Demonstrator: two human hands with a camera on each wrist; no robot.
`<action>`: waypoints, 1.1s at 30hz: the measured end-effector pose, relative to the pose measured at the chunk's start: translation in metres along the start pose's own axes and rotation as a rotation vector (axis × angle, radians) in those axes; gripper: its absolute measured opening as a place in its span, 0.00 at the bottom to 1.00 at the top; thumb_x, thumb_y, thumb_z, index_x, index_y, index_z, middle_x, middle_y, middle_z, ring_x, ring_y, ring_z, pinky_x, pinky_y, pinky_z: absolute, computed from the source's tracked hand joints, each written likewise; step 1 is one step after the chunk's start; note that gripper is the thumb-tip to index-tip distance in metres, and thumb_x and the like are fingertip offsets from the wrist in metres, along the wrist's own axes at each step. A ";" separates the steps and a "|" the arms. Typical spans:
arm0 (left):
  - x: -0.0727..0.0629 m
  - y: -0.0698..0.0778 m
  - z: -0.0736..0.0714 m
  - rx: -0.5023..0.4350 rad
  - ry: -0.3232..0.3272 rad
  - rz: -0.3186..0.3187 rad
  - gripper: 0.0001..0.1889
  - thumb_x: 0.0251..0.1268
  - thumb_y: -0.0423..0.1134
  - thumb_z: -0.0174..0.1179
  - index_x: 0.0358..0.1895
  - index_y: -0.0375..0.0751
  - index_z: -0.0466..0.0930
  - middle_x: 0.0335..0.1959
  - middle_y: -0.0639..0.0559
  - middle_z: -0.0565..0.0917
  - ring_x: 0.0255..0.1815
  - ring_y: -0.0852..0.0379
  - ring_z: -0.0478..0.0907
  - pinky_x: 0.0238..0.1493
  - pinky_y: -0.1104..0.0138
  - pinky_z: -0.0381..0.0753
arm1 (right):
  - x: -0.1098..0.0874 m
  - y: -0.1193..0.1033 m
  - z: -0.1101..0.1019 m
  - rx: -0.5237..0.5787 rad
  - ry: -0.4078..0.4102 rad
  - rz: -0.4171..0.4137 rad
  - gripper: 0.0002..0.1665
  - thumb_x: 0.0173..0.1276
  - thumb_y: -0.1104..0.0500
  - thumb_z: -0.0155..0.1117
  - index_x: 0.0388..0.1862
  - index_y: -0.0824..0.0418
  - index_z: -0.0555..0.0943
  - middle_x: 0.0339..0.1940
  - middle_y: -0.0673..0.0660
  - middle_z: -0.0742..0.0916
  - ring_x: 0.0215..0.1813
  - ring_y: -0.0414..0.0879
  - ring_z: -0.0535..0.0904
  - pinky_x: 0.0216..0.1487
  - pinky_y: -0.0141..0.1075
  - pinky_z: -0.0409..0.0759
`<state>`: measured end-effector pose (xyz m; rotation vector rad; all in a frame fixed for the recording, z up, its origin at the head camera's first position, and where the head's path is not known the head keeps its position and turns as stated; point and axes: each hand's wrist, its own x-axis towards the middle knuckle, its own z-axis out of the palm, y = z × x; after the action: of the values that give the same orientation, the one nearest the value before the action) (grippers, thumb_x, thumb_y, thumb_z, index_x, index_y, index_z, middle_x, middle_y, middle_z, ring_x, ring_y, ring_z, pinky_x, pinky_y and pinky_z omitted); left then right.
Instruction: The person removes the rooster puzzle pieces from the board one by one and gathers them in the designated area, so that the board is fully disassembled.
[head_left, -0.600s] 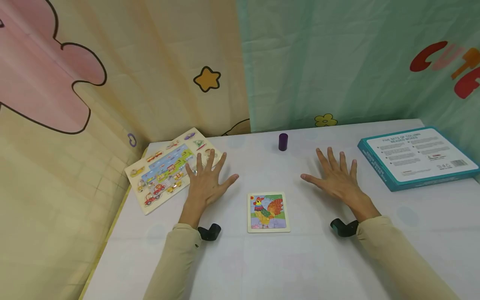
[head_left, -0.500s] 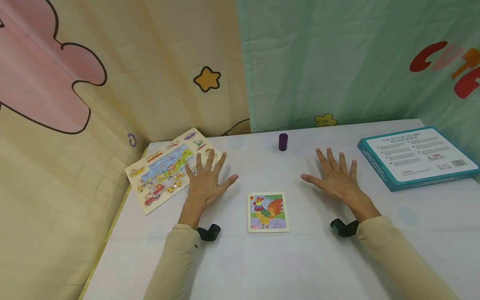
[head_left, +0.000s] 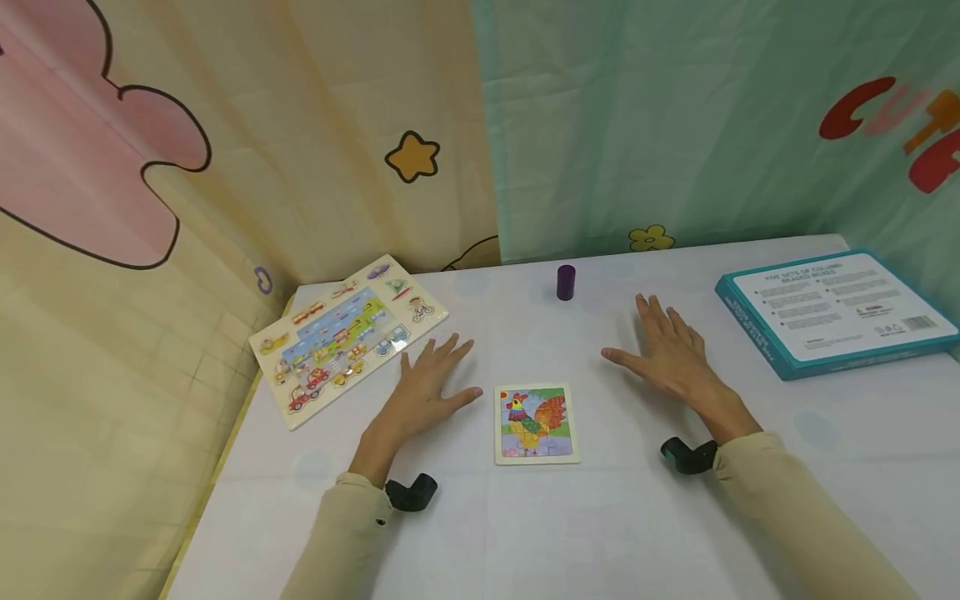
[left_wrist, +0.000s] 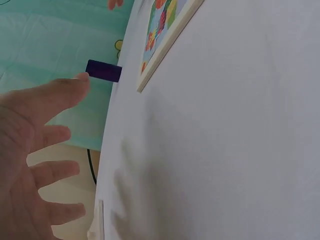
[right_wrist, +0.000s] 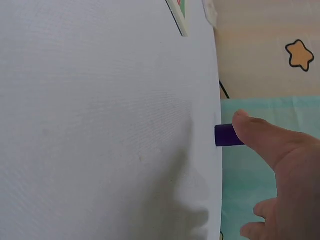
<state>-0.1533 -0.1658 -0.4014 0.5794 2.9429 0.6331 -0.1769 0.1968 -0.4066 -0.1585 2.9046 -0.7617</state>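
A small square jigsaw puzzle with a rooster picture and a pale frame lies on the white table between the hands. To its left the left hand hovers over the cloth, fingers spread and holding nothing; its thumb points toward the puzzle's upper left corner. On the other side, the right hand is held over the cloth with fingers extended and nothing in it. Beyond both hands a dark purple cylinder stands upright near the table's back edge. In the right wrist view the thumb overlaps this cylinder.
A larger wooden puzzle board with vehicle pictures lies angled at the back left, just past the left fingertips. At the right a flat teal box with a white printed label lies on the table. Patterned curtains hang behind and at the left.
The left hand has drawn back toward the person and turned slightly to the right, uncovering the vehicle board's corner. The right hand's fingers have come closer together.
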 end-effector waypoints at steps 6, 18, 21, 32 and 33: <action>-0.009 0.012 0.013 -0.094 -0.096 0.069 0.36 0.61 0.57 0.65 0.72 0.54 0.68 0.76 0.48 0.62 0.77 0.38 0.51 0.70 0.34 0.36 | 0.005 -0.004 0.002 0.018 -0.006 -0.039 0.58 0.65 0.37 0.64 0.78 0.69 0.49 0.78 0.73 0.53 0.76 0.71 0.46 0.70 0.69 0.40; -0.023 0.027 0.019 -0.060 -0.205 0.189 0.38 0.44 0.56 0.77 0.65 0.56 0.77 0.76 0.46 0.62 0.78 0.39 0.50 0.70 0.33 0.36 | 0.006 -0.021 0.015 0.144 -0.029 -0.197 0.25 0.64 0.61 0.70 0.60 0.67 0.79 0.57 0.65 0.81 0.63 0.62 0.72 0.66 0.59 0.66; -0.024 0.028 0.019 -0.050 -0.217 0.198 0.38 0.43 0.57 0.77 0.65 0.59 0.78 0.76 0.47 0.61 0.78 0.39 0.49 0.70 0.33 0.36 | 0.004 -0.031 0.020 0.179 -0.045 -0.257 0.20 0.63 0.63 0.70 0.54 0.65 0.83 0.49 0.59 0.85 0.54 0.56 0.77 0.58 0.53 0.75; -0.025 0.028 0.021 -0.008 -0.222 0.210 0.38 0.43 0.56 0.77 0.64 0.62 0.78 0.77 0.48 0.60 0.78 0.40 0.49 0.69 0.32 0.39 | 0.004 -0.078 0.044 0.163 -0.209 -0.360 0.16 0.62 0.60 0.72 0.49 0.62 0.86 0.41 0.51 0.85 0.41 0.45 0.76 0.43 0.35 0.78; -0.025 0.028 0.021 -0.005 -0.221 0.210 0.37 0.44 0.57 0.76 0.64 0.62 0.78 0.77 0.48 0.60 0.78 0.40 0.49 0.68 0.31 0.39 | 0.004 -0.081 0.047 0.151 -0.222 -0.369 0.16 0.62 0.60 0.72 0.49 0.61 0.86 0.41 0.50 0.84 0.41 0.44 0.77 0.44 0.35 0.78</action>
<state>-0.1178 -0.1435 -0.4094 0.9038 2.6956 0.5536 -0.1682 0.1033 -0.4077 -0.7269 2.6248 -0.9442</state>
